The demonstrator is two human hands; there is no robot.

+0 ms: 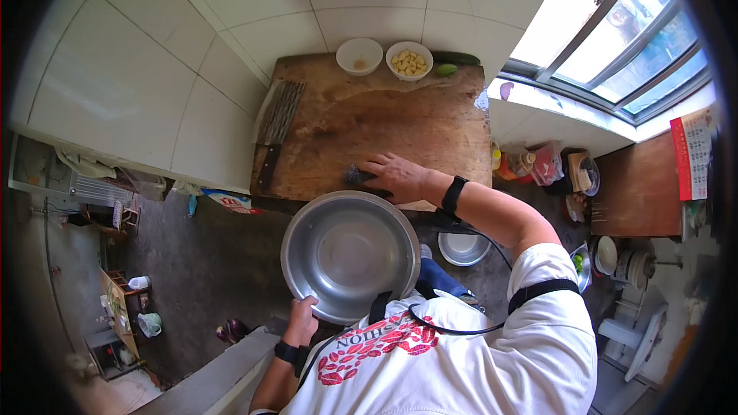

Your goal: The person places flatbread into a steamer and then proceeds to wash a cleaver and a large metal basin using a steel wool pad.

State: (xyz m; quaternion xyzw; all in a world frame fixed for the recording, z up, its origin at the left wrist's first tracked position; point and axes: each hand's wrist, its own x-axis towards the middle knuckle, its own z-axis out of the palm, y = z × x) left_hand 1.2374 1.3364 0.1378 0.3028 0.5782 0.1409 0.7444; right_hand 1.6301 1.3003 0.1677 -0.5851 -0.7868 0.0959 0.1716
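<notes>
My left hand (302,315) is closed over the near left rim of a wide metal basin (350,200), which tilts against the front of the wooden cutting board (369,123). Nothing lies in the basin. At the board's near edge my right hand (401,177) rests with bent fingers over a dark, crumpled scrubber (354,176). Part of the scrubber sticks out left of the fingertips; the rest is hidden under the hand. On the board's left side lies a cleaver (283,114) with a broad blade and dark handle.
Along the board's back edge stand a white bowl (359,56) and another bowl (410,61) of pale peeled cloves, beside a green cucumber (457,58). A second metal basin (463,247) sits lower right. Bagged goods and jars (523,161) stand beyond the board's right edge, under a window.
</notes>
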